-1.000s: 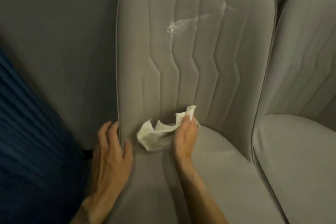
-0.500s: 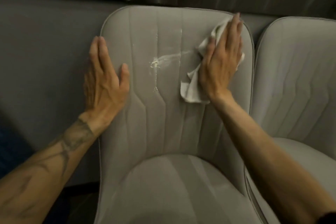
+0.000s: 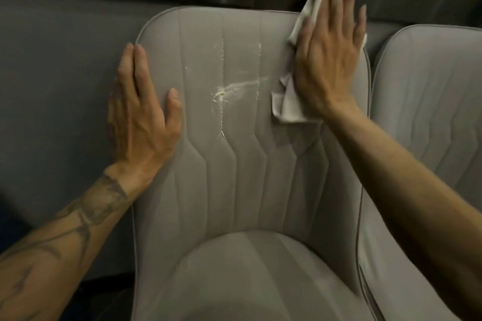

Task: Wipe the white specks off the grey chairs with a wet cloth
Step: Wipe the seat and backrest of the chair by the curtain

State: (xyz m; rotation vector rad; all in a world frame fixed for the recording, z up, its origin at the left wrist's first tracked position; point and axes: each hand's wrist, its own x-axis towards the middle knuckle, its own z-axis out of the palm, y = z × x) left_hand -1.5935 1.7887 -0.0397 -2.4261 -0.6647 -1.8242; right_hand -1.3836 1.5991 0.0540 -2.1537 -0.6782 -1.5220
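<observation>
Seemingly smeared specks [image 3: 234, 87] on chair [image 3: 250, 177]

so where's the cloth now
Head view: the white cloth lies under the right hand, upper right on the grey chair backrest, right of the white smear.

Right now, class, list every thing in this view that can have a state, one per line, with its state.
Grey padded chair, upright, backrest marked mid-panel.
White smear, unwiped, left of the cloth.
White crumpled cloth, pressed against the backrest's upper right corner.
Right hand, flat, fingers straight, pressing the cloth.
Left hand, flat, resting on the backrest's left edge.
Second grey chair, beside it, untouched.
</observation>
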